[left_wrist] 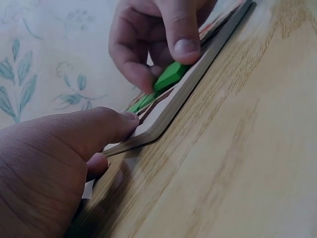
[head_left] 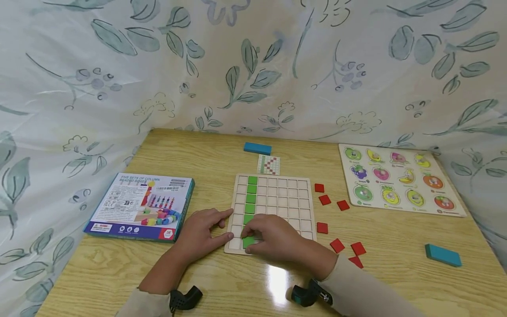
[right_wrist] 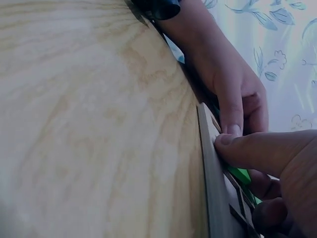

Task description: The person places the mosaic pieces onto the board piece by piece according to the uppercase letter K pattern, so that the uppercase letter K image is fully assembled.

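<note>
A wooden grid board (head_left: 293, 192) lies flat on the table, with a column of green square tiles (head_left: 250, 198) near its left side. My right hand (head_left: 279, 237) reaches over the board's lower part, thumb and fingers pinching a green tile (left_wrist: 170, 75) at the near end of that column. In the left wrist view this tile sits slightly tilted at its cell. My left hand (head_left: 200, 231) rests at the board's left edge, its thumb and extended index finger touching the rim. The right hand hides part of the lower grid.
Several loose red tiles (head_left: 325, 200) lie right of the board. A pattern card (head_left: 268, 164) and a blue block (head_left: 257, 148) are behind it. A boxed set (head_left: 138, 207) lies left; a fruit puzzle board (head_left: 400, 180) and another blue block (head_left: 443, 255) lie right.
</note>
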Demonstrator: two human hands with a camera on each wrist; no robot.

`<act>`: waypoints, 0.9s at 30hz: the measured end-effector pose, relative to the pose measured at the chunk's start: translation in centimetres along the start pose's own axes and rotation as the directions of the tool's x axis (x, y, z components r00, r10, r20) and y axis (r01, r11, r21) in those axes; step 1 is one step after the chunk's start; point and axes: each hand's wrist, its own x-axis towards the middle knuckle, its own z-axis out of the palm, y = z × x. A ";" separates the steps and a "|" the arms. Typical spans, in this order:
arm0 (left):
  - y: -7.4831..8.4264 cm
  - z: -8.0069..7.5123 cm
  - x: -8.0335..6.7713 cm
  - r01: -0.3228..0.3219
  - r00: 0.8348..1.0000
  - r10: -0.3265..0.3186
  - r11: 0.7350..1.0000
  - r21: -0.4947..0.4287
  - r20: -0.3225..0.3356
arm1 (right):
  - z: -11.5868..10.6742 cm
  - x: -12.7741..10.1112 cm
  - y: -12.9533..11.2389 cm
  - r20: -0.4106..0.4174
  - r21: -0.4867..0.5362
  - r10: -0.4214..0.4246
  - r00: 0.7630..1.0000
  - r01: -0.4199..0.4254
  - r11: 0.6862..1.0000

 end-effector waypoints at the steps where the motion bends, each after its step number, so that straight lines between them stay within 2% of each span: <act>1: 0.0 0.0 0.0 0.002 1.000 -0.002 1.000 -0.001 0.003 | 0.1 0.1 -0.1 -0.002 0.003 -0.003 1.000 0.003 1.000; 15: 0.0 0.0 0.0 0.005 1.000 -0.005 1.000 0.023 0.001 | 0.3 0.3 -0.2 0.018 -0.023 -0.016 1.000 0.016 1.000; 27: 0.1 0.0 0.0 0.008 1.000 -0.008 1.000 0.020 0.003 | 0.0 -0.1 0.3 0.006 -0.009 -0.078 0.997 0.078 0.997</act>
